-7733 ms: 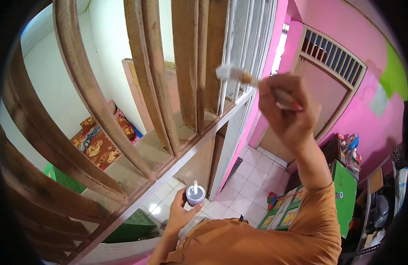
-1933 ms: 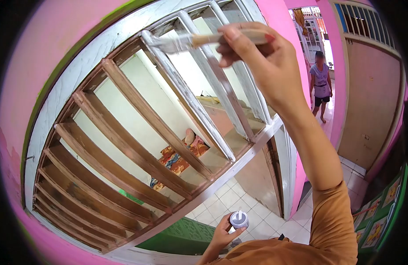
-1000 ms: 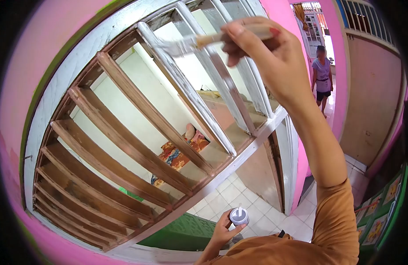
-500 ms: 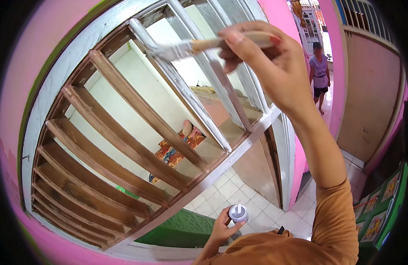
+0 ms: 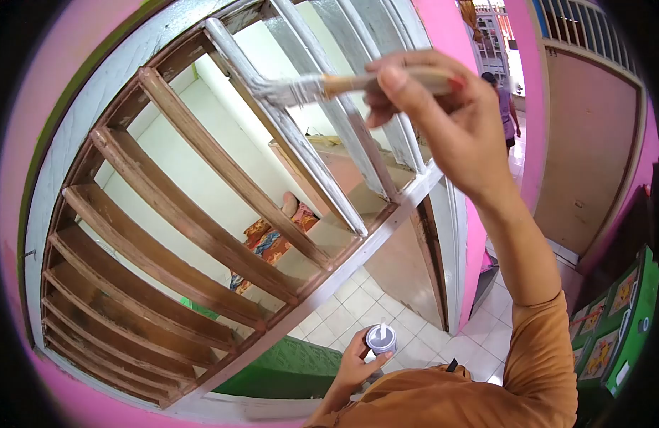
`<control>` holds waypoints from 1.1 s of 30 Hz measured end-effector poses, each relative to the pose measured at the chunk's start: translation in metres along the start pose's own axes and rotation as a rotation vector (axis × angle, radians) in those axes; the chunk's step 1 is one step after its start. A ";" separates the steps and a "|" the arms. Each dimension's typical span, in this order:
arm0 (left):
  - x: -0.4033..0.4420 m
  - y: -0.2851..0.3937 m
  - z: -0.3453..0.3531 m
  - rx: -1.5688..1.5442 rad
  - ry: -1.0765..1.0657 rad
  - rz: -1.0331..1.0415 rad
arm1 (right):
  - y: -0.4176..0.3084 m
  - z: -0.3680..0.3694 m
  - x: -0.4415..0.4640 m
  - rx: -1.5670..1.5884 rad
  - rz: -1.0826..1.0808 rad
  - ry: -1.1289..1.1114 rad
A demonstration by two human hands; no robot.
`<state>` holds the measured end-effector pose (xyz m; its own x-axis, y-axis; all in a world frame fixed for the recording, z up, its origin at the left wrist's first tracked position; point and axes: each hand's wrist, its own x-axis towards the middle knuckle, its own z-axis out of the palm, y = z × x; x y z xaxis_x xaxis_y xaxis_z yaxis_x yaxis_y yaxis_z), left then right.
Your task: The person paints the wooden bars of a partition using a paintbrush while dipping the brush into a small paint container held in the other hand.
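My right hand [image 5: 443, 118] is closed around the wooden handle of a paintbrush [image 5: 340, 84], held roughly level. Its grey-white bristles touch a slat [image 5: 290, 132] of the window grille that bears streaky light grey paint. Low in the view, my left hand [image 5: 359, 362] grips a small paint can [image 5: 381, 338], open at the top, with a pale stick or paint streak inside. Slats to the right of the brush carry grey paint, one with a brown part near its lower end. Those to the left, such as the brown slat [image 5: 222, 157], are bare brown wood.
A pale grey frame [image 5: 115, 93] surrounds the grille in a pink wall [image 5: 16, 214]. Through the gaps show a room and patterned cloth [image 5: 269, 246]. At right are a brown door [image 5: 589, 143], a green cabinet [image 5: 621, 321] and a person [image 5: 507, 114] in the passage.
The brush and my right hand have moved slightly right and down, with the bristles still at the same slat. The person in the passage has turned and shifted left.
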<state>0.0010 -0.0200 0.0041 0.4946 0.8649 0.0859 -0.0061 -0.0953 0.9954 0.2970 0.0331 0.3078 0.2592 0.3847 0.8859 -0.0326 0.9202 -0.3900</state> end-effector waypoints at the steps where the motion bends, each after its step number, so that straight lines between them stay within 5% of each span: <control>1: 0.000 -0.001 -0.001 -0.010 -0.010 0.001 | -0.003 0.000 -0.009 -0.031 0.048 -0.014; 6: -0.002 -0.008 -0.007 -0.048 -0.021 0.016 | -0.014 -0.027 -0.035 -0.146 0.271 -0.091; 13: -0.002 -0.003 -0.007 -0.041 -0.073 0.041 | -0.009 -0.002 -0.022 -0.062 0.025 0.053; 18: -0.010 -0.009 -0.012 -0.071 -0.040 0.029 | -0.020 0.000 -0.065 -0.226 0.163 0.008; 20: -0.013 -0.014 -0.017 -0.084 -0.037 0.048 | -0.031 0.004 -0.076 -0.286 0.069 0.128; 27: -0.024 -0.035 -0.028 -0.056 -0.015 0.090 | -0.041 0.063 -0.067 -0.921 -0.443 -0.302; 33: -0.018 -0.045 -0.032 -0.062 0.001 0.086 | -0.041 0.086 -0.014 -1.120 -0.582 -0.394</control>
<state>-0.0352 -0.0159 -0.0410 0.4893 0.8551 0.1713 -0.1026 -0.1386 0.9850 0.2121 -0.0042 0.3329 -0.3383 0.1258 0.9326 0.8467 0.4732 0.2433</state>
